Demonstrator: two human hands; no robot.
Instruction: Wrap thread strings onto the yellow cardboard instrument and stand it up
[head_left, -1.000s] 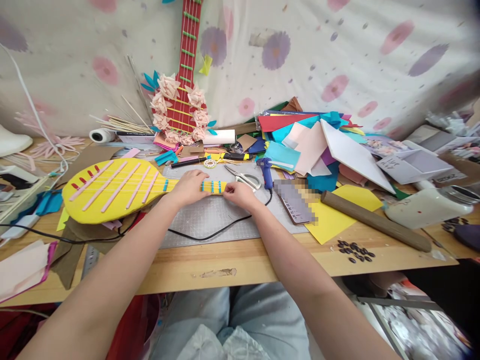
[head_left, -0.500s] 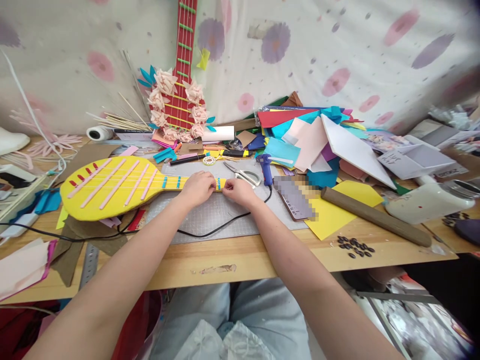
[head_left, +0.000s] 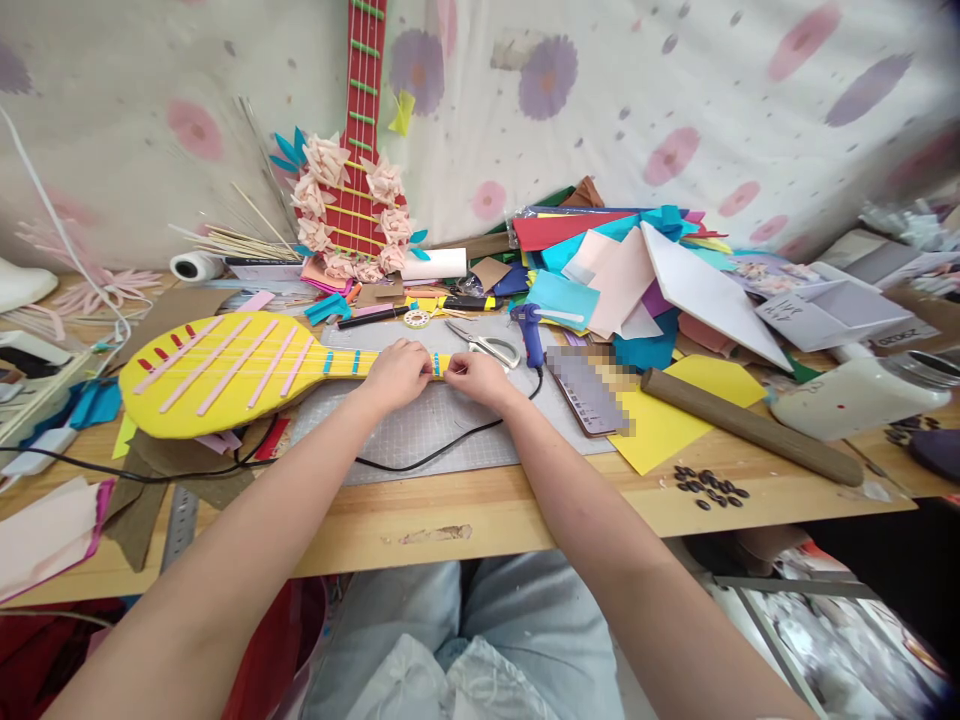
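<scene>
A yellow craft lute [head_left: 217, 375] with pink strips, blue frets and thin pale strings lies across the grey cutting mat [head_left: 420, 440], its neck pointing right. My left hand [head_left: 403, 372] is closed over the neck, fingers curled down beside a blue fret. Just right of it, my right hand [head_left: 476, 380] pinches at the far end of the neck. The fingertips hide whatever small piece or string end may be between them. Behind the hands are scissors [head_left: 491, 347] and a blue hot glue gun [head_left: 531, 335], its black cord running under my right wrist.
A red craft lute [head_left: 360, 200] with paper flowers leans on the back wall. Coloured paper and foam sheets [head_left: 570, 260] pile up at the back right. A phone [head_left: 589, 392], a brown roll [head_left: 750, 427], dark seeds [head_left: 711, 487] and a white jar [head_left: 847, 400] stand or lie rightward.
The view has shifted very slightly. Both hands stay at the same places on the lute's neck, with hardly any finger movement visible.
</scene>
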